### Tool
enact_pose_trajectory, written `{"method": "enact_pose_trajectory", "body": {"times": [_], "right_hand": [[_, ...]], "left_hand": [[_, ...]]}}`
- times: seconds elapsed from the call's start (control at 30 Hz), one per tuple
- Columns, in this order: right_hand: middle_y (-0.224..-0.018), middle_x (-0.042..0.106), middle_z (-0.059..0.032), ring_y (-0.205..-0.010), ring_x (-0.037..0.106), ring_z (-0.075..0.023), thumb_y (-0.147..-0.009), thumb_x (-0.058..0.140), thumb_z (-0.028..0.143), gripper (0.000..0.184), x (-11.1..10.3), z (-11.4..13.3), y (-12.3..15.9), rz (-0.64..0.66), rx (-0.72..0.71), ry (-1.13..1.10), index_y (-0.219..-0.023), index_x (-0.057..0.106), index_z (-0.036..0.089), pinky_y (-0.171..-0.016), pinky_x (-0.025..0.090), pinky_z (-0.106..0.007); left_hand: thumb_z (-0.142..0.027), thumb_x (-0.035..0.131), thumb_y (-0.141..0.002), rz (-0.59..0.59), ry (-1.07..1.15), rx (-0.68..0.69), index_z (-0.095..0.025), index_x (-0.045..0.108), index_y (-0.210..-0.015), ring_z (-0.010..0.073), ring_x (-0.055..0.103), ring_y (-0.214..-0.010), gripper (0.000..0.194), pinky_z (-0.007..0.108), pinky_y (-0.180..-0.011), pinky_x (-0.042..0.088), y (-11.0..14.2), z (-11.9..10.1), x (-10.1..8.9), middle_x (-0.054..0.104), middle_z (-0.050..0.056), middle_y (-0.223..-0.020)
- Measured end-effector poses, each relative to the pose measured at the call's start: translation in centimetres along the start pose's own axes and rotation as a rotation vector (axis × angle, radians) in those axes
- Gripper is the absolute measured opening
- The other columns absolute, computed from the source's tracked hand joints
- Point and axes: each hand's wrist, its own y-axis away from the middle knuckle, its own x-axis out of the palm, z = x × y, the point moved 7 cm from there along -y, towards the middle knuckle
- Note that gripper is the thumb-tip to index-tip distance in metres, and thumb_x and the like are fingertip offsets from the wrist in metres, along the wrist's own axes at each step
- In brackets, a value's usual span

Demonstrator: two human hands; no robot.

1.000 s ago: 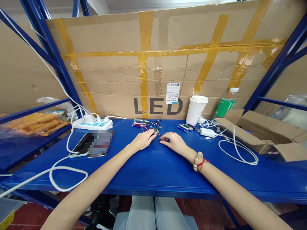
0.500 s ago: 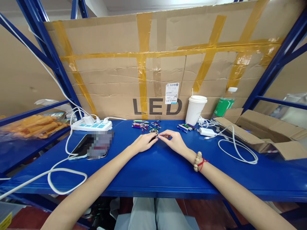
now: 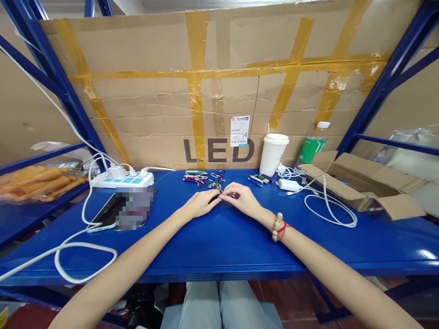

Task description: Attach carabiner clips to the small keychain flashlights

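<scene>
My left hand (image 3: 199, 204) and my right hand (image 3: 242, 200) meet over the middle of the blue shelf top (image 3: 226, 237). Their fingertips pinch a small dark keychain flashlight (image 3: 220, 196) between them, low above the surface. Just behind my fingers lies a heap of small coloured keychain flashlights (image 3: 202, 178) with clips. A second small group of flashlights (image 3: 259, 178) lies to the right of it, near a cup. My right wrist wears a bead bracelet with a red string (image 3: 279, 226).
A white lidded cup (image 3: 273, 154) and a green bottle (image 3: 310, 148) stand at the back against taped cardboard (image 3: 219, 91). A power strip (image 3: 120, 180), phone (image 3: 120, 210) and white cables (image 3: 325, 208) flank my hands. An open carton (image 3: 363, 183) lies right.
Both hands went from resting apart on the shelf to meeting fingertip to fingertip on one small flashlight. The camera view shifted slightly to the right and down.
</scene>
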Motion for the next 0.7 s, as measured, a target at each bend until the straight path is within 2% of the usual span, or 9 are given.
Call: {"method": "enact_pose_trajectory", "body": {"times": [0.17, 0.33, 0.43, 0.53, 0.7], "right_hand": [[-0.09, 0.054, -0.0038, -0.071, 0.051, -0.0073, -0.081, 0.053, 0.035, 0.023, 0.6, -0.3, 0.1, 0.074, 0.014, 0.022, -0.085, 0.063, 0.015, -0.061, 0.043, -0.02], [-0.089, 0.055, -0.0015, -0.07, 0.05, -0.0075, -0.081, 0.053, 0.04, 0.026, 0.5, -0.8, 0.1, 0.055, 0.072, 0.13, -0.09, 0.058, 0.016, -0.064, 0.041, -0.021], [-0.092, 0.056, -0.0006, -0.077, 0.05, -0.0089, -0.079, 0.055, 0.04, 0.031, 0.4, -1.1, 0.3, 0.055, 0.092, 0.197, -0.1, 0.054, 0.017, -0.069, 0.041, -0.023], [-0.1, 0.055, -0.0011, -0.089, 0.048, -0.013, -0.08, 0.054, 0.035, 0.031, 0.6, -1.4, 0.4, 0.105, 0.077, 0.357, -0.106, 0.055, 0.018, -0.08, 0.037, -0.029], [-0.107, 0.054, -0.0002, -0.098, 0.043, -0.0168, -0.084, 0.048, 0.032, 0.023, 0.8, -1.9, 0.6, 0.184, 0.097, 0.569, -0.098, 0.063, 0.022, -0.081, 0.03, -0.034]], "left_hand": [[-0.04, 0.029, -0.09, 0.005, -0.035, -0.007, -0.018, 0.051, -0.097, 0.0113, 0.055, -0.085, 0.032, 0.022, -0.068, 0.038, 0.0, 0.0, 0.1, 0.057, -0.002, -0.1], [-0.038, 0.031, -0.09, 0.012, -0.054, -0.05, -0.018, 0.051, -0.098, 0.0124, 0.055, -0.087, 0.03, 0.023, -0.07, 0.039, -0.1, 0.2, 0.0, 0.057, -0.001, -0.101], [-0.038, 0.031, -0.09, -0.013, -0.07, -0.065, -0.018, 0.049, -0.103, 0.0128, 0.054, -0.091, 0.029, 0.023, -0.073, 0.04, -0.1, 0.5, -0.3, 0.056, -0.001, -0.105], [-0.039, 0.031, -0.09, -0.028, -0.087, -0.083, -0.019, 0.047, -0.107, 0.0133, 0.054, -0.092, 0.03, 0.023, -0.074, 0.04, 0.0, 0.9, -0.4, 0.055, -0.001, -0.108], [-0.041, 0.03, -0.09, -0.011, -0.116, -0.096, -0.02, 0.044, -0.107, 0.0143, 0.055, -0.092, 0.03, 0.024, -0.072, 0.041, 0.2, 0.9, -0.5, 0.055, -0.003, -0.107]]}}
